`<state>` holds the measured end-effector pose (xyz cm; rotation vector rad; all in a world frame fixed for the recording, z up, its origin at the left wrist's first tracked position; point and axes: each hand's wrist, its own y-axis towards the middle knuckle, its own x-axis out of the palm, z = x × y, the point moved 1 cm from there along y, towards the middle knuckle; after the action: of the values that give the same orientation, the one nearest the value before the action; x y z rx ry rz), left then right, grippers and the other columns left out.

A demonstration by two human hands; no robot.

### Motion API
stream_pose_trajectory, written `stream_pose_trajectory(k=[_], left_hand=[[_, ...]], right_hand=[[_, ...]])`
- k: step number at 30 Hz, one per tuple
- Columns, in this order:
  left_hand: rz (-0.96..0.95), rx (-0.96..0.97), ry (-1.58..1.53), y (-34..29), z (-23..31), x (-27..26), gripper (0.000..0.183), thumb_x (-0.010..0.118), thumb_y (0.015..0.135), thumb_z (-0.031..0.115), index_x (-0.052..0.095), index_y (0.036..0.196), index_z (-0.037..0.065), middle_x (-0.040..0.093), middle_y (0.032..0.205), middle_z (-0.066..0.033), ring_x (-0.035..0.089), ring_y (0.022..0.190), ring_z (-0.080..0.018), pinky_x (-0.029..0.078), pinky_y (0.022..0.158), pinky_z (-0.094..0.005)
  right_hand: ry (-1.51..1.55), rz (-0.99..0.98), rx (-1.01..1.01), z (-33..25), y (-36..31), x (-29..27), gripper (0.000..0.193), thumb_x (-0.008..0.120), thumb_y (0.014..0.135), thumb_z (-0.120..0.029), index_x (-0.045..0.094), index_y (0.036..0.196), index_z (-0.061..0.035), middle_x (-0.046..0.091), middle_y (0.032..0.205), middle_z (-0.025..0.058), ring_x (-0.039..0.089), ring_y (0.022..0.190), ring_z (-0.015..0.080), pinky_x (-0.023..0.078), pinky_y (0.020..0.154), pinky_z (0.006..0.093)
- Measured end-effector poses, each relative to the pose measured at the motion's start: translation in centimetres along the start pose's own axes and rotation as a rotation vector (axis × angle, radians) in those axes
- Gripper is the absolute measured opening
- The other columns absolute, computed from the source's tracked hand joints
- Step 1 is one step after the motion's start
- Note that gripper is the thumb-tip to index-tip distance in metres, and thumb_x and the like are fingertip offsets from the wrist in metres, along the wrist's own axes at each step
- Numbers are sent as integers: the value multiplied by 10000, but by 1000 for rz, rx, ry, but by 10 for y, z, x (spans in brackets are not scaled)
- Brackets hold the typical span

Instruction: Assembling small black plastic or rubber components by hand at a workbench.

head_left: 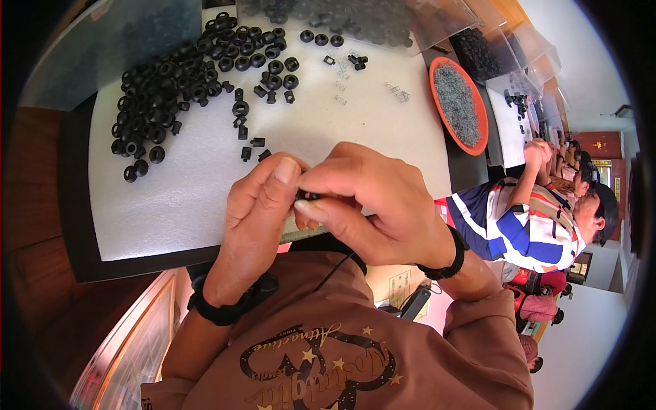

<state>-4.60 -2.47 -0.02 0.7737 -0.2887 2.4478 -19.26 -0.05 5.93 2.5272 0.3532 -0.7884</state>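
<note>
My left hand [256, 208] and my right hand [383, 198] meet over the near edge of a white-covered table. Thumbs and fingers of both pinch a small black plastic piece [307, 195], mostly hidden between the fingertips. Just beyond them lie several small black plungers [244, 133], some beside round black cord-lock bodies [240, 108]. A large pile of these hollow round bodies [164, 89] spreads over the table's left and back. Small metal springs [396, 92] lie loose at the back right, near a few more black plungers [357, 61].
An orange bowl [483, 119] full of springs stands at the right. Translucent bins rise at the left [89, 68] and back [437, 20], the back one with dark parts inside. A co-worker [533, 222] sits to the right at another white-topped table [506, 130].
</note>
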Motion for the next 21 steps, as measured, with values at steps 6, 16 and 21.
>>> stream_pose_trajectory(k=[6,16,21], left_hand=[[5,-27,-3,0,-2,1,385,355,1021,336,520,894,12,476,689,-9,446,632,-81,398,608,-235],[-34,-14,-34,0,-3,1,362,373,1011,330,487,898,4,424,642,-24,432,615,-125,392,609,-272],[-38,-8,-27,-1,-3,0,360,383,1011,327,491,886,7,423,637,-19,432,614,-122,387,600,-267]], right_hand=[[-13,41,16,-1,0,-3,178,648,830,-7,603,1001,15,583,733,87,557,622,152,430,543,268],[-61,51,90,11,-9,-17,149,616,839,-9,587,985,5,563,760,100,566,634,211,444,565,281],[-132,-10,51,2,-9,-21,189,669,810,-18,609,988,0,599,763,102,576,609,180,439,538,259]])
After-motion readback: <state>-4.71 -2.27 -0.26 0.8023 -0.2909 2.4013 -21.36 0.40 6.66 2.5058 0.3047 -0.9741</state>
